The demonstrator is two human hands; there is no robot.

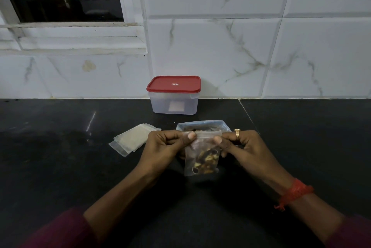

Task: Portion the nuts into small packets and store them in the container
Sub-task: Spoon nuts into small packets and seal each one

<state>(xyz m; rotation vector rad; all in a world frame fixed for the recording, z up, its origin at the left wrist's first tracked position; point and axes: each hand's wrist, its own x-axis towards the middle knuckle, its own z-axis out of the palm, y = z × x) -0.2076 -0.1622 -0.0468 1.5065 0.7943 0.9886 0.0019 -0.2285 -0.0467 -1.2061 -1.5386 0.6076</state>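
A small clear packet (201,160) with nuts in its lower half hangs upright above the black counter (60,167). My left hand (166,145) pinches the packet's top strip at its left end. My right hand (239,145), with a ring, pinches the same strip at its right end. Behind the hands lies a larger bag of nuts (202,125), partly hidden by them. A translucent container (173,101) with a red lid (173,84) stands shut at the wall.
A small stack of empty clear packets (131,139) lies on the counter left of my hands. A white tiled wall (261,47) and a window sill (80,45) close off the back of the counter.
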